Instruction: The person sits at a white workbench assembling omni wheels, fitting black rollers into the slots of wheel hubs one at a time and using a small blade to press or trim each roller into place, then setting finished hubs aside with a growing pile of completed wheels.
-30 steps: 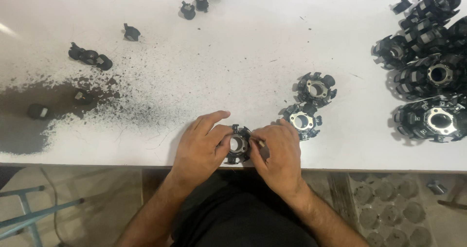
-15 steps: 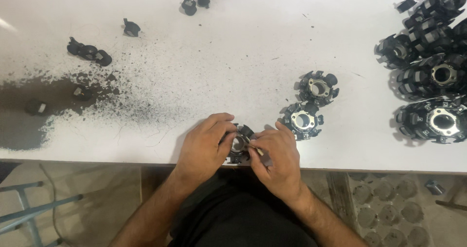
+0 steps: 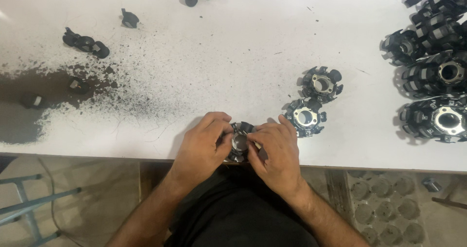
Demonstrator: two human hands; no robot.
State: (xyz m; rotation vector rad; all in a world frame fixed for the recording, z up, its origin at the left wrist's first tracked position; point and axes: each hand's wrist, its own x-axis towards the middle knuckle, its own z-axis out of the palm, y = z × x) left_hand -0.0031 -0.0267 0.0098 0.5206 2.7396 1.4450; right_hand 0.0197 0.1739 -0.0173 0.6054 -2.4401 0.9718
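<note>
Both hands — left (image 3: 202, 147), right (image 3: 275, 152) — clasped around one black toothed ring (image 3: 239, 141) at the table (image 3: 233, 47) edge

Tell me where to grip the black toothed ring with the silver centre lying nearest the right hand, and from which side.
Take the black toothed ring with the silver centre by its outer rim, from above, fingers on opposite sides. It lies flat on the white table with its open hub facing up, and bare table shows most of the way round. Another ring sits close behind, so pinch left-to-right.

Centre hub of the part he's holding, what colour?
Silvery metal hub inside a black toothed ring, pinched by left hand and right hand. Head view.
</note>
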